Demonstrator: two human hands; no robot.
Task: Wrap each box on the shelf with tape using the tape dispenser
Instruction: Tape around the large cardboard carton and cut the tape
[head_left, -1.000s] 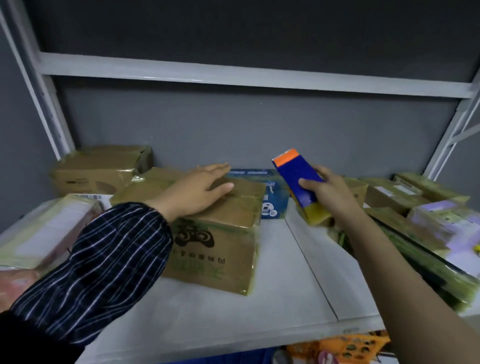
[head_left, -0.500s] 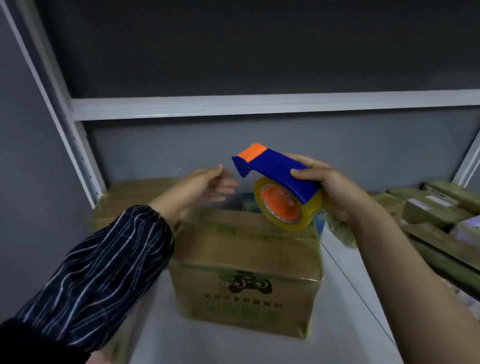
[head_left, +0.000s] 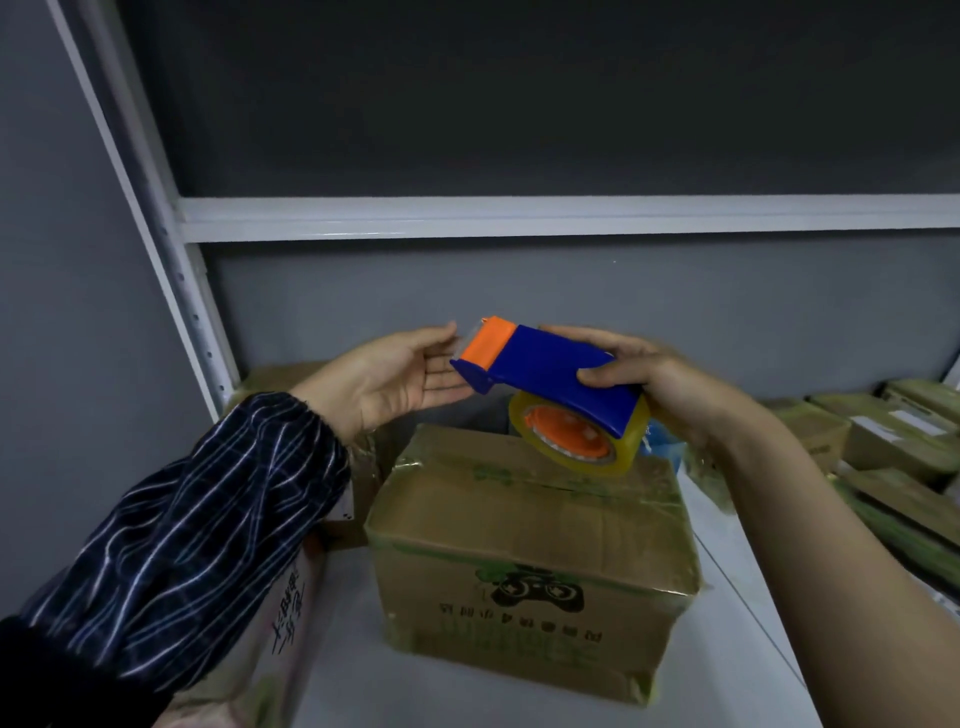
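A cardboard box (head_left: 530, 551) with a game-controller print stands on the white shelf (head_left: 467, 696), glossy tape over its top and edges. Above its far top edge my right hand (head_left: 654, 384) grips a blue tape dispenser (head_left: 550, 374) with an orange tip and a yellowish tape roll (head_left: 576, 436) hanging beneath. My left hand (head_left: 395, 374), in a striped sleeve, is held flat with straight fingers, fingertips at the dispenser's orange front end.
More taped boxes lie at the right (head_left: 893, 441) and behind the main box at the left (head_left: 275, 379). A flat wrapped package (head_left: 280, 613) lies at the lower left. A white shelf upright (head_left: 171, 249) and crossbeam (head_left: 571, 218) frame the grey back wall.
The dispenser rose from beside the boxes to above the printed box. My left hand left the box top and came up to the dispenser's front end. The view closed in on the box.
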